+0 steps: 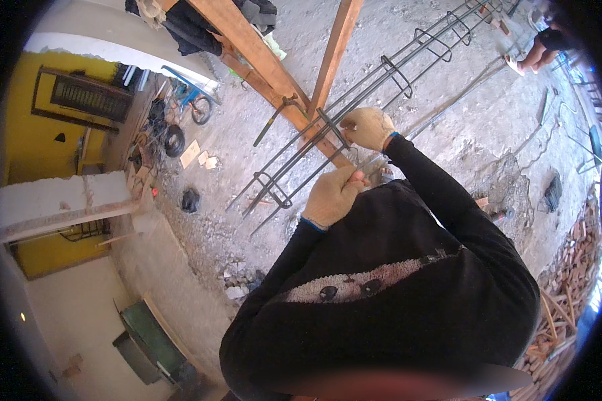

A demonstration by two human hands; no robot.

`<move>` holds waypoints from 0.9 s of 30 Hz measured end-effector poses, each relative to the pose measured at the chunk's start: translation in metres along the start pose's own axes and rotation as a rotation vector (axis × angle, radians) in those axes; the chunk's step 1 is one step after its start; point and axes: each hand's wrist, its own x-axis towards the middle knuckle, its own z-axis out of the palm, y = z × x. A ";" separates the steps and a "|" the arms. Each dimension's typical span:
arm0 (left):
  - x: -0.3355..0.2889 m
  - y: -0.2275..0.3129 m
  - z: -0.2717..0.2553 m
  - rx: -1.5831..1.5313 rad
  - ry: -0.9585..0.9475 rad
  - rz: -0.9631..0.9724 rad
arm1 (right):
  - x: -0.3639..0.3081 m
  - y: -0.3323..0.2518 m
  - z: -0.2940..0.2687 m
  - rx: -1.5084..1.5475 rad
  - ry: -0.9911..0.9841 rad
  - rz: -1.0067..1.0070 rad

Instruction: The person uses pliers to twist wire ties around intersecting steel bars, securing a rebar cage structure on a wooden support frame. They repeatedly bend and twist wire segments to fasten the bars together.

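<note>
A long cage of steel reinforcing bars point(385, 61) runs diagonally from the lower left to the upper right, with square stirrups spaced along it. Both my hands wear beige knit gloves with blue cuffs. My right hand point(369, 128) is at the cage's near side, its fingers curled beside a stirrup point(329, 123); whatever they pinch is hidden. Lower and to the left, my left hand point(331, 198) is closed in front of my body, with a bare fingertip showing; its contents cannot be made out. A tool with a yellow-and-black handle point(266, 129) rests against the timber beyond the cage.
Wooden beams point(266, 57) cross under the cage. On the left lie a black tyre-like ring point(174, 140), rubble point(241, 284) and a broken wall point(67, 200). Another person's hand point(534, 59) shows at the upper right. Broken bricks or wood scraps point(578, 267) are heaped on the right.
</note>
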 end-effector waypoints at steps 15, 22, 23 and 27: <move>0.015 0.014 0.003 -0.050 -0.034 -0.039 | -0.033 0.005 0.008 0.444 0.069 -0.012; 0.018 0.009 0.006 -0.148 -0.144 0.007 | -0.039 0.006 0.014 0.732 0.195 0.227; 0.018 0.008 0.007 -0.155 -0.154 -0.004 | -0.042 0.005 0.010 0.805 0.168 0.403; 0.018 0.008 0.007 -0.211 -0.163 -0.003 | -0.061 -0.001 -0.017 0.972 -0.203 0.744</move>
